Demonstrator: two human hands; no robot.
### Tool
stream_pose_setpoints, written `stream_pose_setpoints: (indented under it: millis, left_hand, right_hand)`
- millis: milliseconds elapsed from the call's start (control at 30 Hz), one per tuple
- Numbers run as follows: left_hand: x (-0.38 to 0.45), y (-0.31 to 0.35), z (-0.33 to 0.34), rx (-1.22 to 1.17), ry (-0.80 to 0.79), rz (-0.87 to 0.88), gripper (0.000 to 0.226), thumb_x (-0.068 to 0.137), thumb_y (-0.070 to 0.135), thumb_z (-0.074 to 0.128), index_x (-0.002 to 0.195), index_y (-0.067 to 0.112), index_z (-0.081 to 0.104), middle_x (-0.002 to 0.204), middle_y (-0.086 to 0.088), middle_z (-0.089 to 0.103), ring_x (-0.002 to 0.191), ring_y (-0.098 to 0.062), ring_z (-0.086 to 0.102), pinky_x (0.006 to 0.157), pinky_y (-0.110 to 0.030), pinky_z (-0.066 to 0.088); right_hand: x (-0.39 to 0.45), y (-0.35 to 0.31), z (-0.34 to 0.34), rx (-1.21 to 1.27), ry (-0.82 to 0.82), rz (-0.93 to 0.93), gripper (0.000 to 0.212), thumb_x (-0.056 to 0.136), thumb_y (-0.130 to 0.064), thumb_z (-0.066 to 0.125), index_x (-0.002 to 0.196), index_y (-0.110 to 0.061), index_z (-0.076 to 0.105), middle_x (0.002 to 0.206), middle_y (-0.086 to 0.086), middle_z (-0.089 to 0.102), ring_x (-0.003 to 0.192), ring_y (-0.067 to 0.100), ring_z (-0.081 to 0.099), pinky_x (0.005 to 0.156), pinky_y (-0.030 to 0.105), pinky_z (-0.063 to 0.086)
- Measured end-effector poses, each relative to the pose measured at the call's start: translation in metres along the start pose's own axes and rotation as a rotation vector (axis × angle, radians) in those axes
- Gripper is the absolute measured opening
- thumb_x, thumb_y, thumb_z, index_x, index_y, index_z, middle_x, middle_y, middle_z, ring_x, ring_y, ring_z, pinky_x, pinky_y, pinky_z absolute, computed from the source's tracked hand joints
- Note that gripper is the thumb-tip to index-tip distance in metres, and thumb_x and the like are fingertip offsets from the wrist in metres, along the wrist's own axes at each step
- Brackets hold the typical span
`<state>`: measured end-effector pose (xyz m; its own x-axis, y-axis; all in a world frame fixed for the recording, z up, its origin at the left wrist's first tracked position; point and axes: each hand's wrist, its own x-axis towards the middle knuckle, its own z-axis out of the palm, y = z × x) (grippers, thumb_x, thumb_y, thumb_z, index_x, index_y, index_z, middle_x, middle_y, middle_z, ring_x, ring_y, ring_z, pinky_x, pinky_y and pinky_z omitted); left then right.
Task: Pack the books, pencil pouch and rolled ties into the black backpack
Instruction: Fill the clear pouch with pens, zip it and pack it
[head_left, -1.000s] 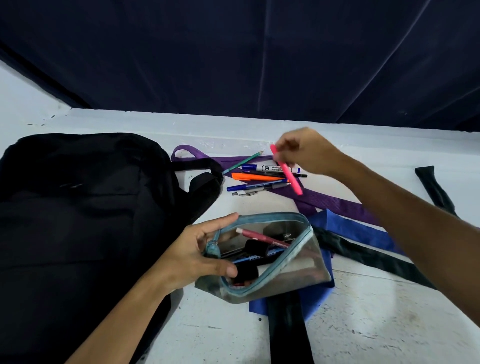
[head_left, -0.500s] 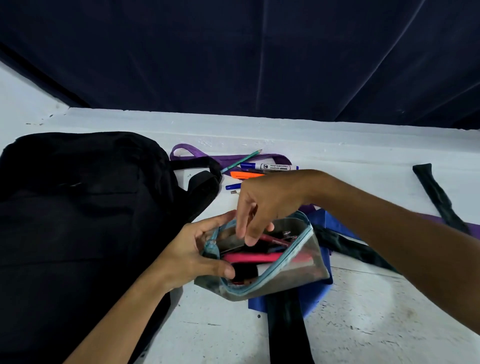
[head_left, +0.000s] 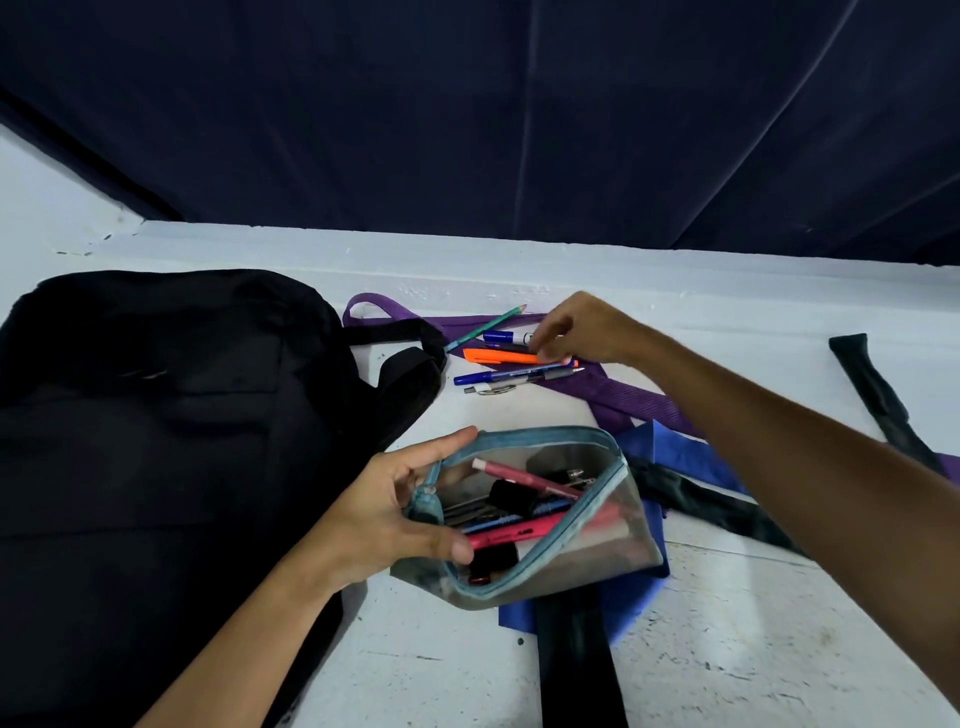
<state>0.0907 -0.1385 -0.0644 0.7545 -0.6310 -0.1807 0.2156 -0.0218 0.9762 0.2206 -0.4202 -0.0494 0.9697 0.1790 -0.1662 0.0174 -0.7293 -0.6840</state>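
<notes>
On the bench (head_left: 727, 675), our left hand (head_left: 384, 514) is gripping the open pencil pouch (head_left: 524, 514) beside the black backpack (head_left: 171, 441); our right hand (head_left: 582, 332) is pinching an orange marker (head_left: 498, 356).

We dropped the pink marker (head_left: 540, 527) into the pencil pouch (head_left: 597, 556), where it now lay among the other pens. We then moved our right hand (head_left: 582, 332) from the pouch back to the loose pens, fingertips touching the orange marker (head_left: 498, 356).

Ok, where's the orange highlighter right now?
In the head view the orange highlighter lies on the table's far side, beyond the pouch, with the right hand reaching onto it.
</notes>
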Motion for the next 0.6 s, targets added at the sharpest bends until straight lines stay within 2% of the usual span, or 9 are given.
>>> stream_pose_setpoints:
  millis: [100,200,300,367,500,600]
  left_hand:
    - [0.000,0.000,0.000,0.016,0.006,0.005,0.106,0.046,0.028,0.096,0.138,0.014,0.046,0.126,-0.008,0.066,0.115,-0.028,0.064,0.088,-0.031,0.055]
    - [0.000,0.000,-0.001,0.028,0.016,0.004,0.105,0.047,0.027,0.096,0.138,0.014,0.047,0.127,-0.007,0.066,0.116,-0.028,0.063,0.088,-0.032,0.056]
    - [0.001,-0.001,0.000,0.020,0.015,0.004,0.105,0.047,0.026,0.096,0.139,0.013,0.046,0.127,-0.007,0.066,0.117,-0.028,0.063,0.088,-0.031,0.055]
    - [0.001,-0.001,0.000,0.009,0.015,0.002,0.106,0.046,0.028,0.096,0.138,0.012,0.046,0.127,-0.007,0.066,0.117,-0.027,0.063,0.089,-0.031,0.055]
    - [0.001,-0.001,0.000,0.015,0.011,0.002,0.107,0.046,0.030,0.097,0.138,0.013,0.046,0.128,-0.006,0.065,0.118,-0.027,0.062,0.089,-0.030,0.054]
    - [0.001,-0.002,0.000,-0.008,0.010,-0.006,0.111,0.044,0.029,0.097,0.140,0.009,0.044,0.129,-0.008,0.064,0.121,-0.026,0.060,0.091,-0.029,0.054]
  right_hand:
    - [0.005,-0.001,0.020,-0.124,-0.033,-0.083,0.024,0.078,-0.007,0.078,0.102,-0.006,0.075,0.096,0.003,0.070,0.079,0.008,0.061,0.066,0.013,0.044]
    - [0.010,-0.005,0.033,-0.283,-0.078,-0.137,0.029,0.082,-0.012,0.074,0.111,-0.010,0.073,0.105,-0.001,0.068,0.091,0.011,0.058,0.081,0.024,0.045]
    - [0.014,-0.006,0.038,-0.353,-0.087,-0.105,0.026,0.082,-0.014,0.073,0.109,-0.014,0.074,0.107,0.001,0.070,0.094,0.017,0.062,0.090,0.036,0.050]
    - [0.012,-0.008,0.038,-0.378,-0.097,-0.084,0.021,0.084,-0.014,0.072,0.105,-0.014,0.074,0.105,0.000,0.068,0.095,0.018,0.061,0.086,0.035,0.051]
    - [0.003,-0.014,0.034,-0.418,-0.074,-0.145,0.012,0.087,-0.011,0.067,0.098,-0.014,0.070,0.095,-0.003,0.060,0.088,0.017,0.057,0.072,0.027,0.042]
    - [-0.007,-0.028,0.023,-0.215,0.062,-0.196,0.006,0.086,-0.008,0.068,0.091,-0.010,0.068,0.091,0.002,0.063,0.082,0.016,0.058,0.071,0.027,0.044]
